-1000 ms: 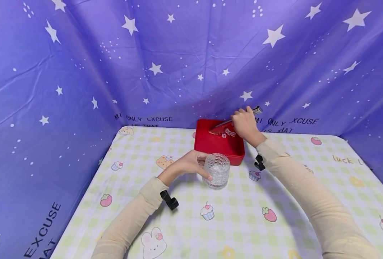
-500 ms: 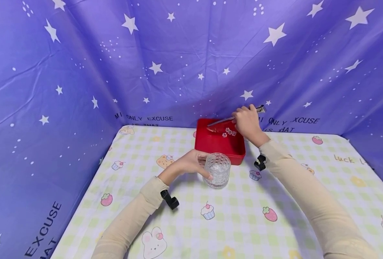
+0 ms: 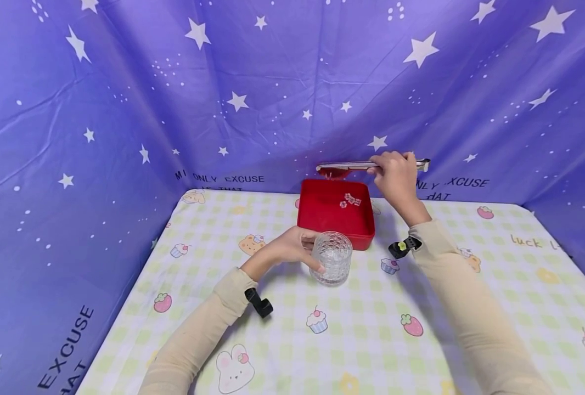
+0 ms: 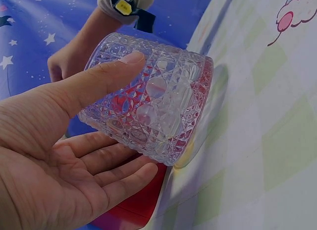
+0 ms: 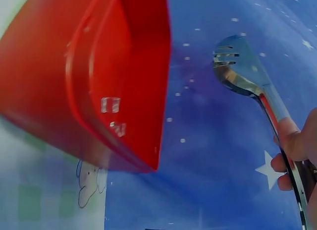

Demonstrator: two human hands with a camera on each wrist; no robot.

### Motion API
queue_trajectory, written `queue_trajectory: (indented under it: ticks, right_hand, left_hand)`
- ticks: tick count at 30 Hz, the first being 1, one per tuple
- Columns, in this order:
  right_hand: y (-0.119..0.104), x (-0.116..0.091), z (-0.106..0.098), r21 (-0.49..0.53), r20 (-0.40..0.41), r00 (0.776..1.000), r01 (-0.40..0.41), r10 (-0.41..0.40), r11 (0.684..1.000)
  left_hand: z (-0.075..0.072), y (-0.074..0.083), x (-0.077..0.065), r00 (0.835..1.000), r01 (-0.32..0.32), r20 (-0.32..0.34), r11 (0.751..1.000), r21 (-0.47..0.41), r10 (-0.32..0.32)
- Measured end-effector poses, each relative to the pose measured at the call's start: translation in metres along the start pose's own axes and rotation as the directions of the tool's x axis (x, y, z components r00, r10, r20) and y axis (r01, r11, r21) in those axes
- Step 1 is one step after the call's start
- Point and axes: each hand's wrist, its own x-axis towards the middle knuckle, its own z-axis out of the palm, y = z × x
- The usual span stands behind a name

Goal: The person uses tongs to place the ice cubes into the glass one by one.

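A clear tumbler with a cut diamond pattern stands upright on the table. My left hand holds it from the left, thumb on the near side and fingers around the far side. In the left wrist view the thumb presses the glass wall; its contents cannot be made out. My right hand grips metal serving tongs, raised above the back of a red box. The tongs' head is slotted like a fork; no piece shows clearly between its ends. Several small clear cubes lie in the box.
The tablecloth is green-and-white checked with printed cartoons. A purple starry curtain hangs close behind the box. Right in front of the box stands the tumbler. Black straps sit on both wrists.
The tongs have risen out of the red box and now lie nearly level above its back edge. My right hand has moved up and right. The left hand and tumbler have stayed put.
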Motion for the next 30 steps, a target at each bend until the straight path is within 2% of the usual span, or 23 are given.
queue_trajectory:
  ticks: [6,13,20,30]
  right_hand:
    - [-0.001,-0.004,-0.008,0.094,-0.072,0.992,-0.093,0.099,0.991]
    - [-0.001,-0.008,-0.02,0.216,-0.147,0.979,-0.108,0.142,0.97]
    - [-0.004,-0.01,-0.03,0.324,-0.132,0.977,-0.118,0.168,0.939]
    - [-0.013,-0.016,-0.053,0.386,-0.079,0.979,-0.145,0.189,0.911]
  left_hand:
    - [0.0,0.0,0.0,1.0,0.002,-0.006,1.0,0.011,-0.002]
    - [-0.001,-0.003,0.001,1.0,-0.012,0.004,1.0,0.005,0.012]
    - [-0.002,-0.004,0.001,1.0,-0.019,0.002,1.0,-0.005,0.019]
    - [-0.001,-0.003,0.001,1.0,-0.011,0.003,1.0,-0.003,0.011]
